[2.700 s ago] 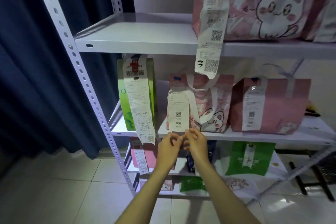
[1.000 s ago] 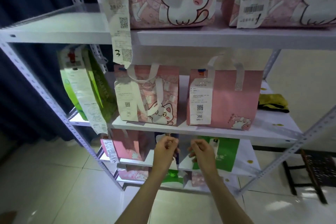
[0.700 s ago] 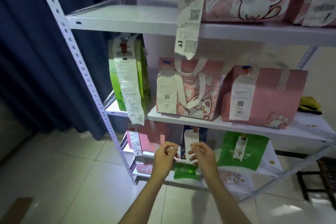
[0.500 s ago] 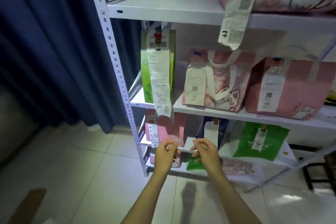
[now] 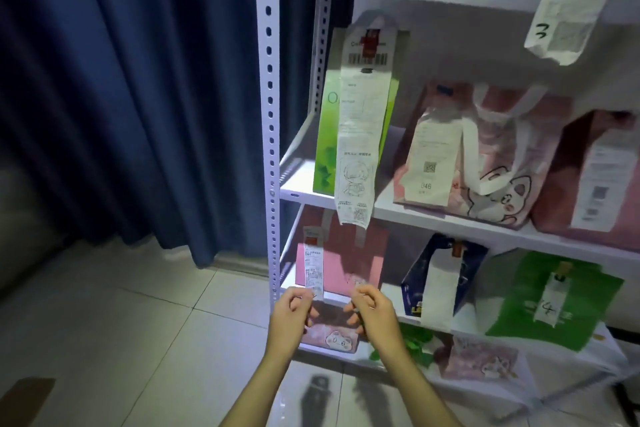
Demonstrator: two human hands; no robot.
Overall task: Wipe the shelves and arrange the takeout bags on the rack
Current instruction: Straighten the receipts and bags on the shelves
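Both hands hover before the white rack (image 5: 272, 121), left hand (image 5: 291, 317) and right hand (image 5: 372, 314) with fingers curled; whether either grip holds anything is unclear. Takeout bags (image 5: 491, 166) fill its shelves, upper ones cropped.

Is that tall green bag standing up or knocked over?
Upright: the green bag stands on the shelf, its receipt hanging straight down.

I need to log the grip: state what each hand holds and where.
Cannot be told. Both the left hand and right hand have curled fingers in front of the pink bag, but no held thing shows.
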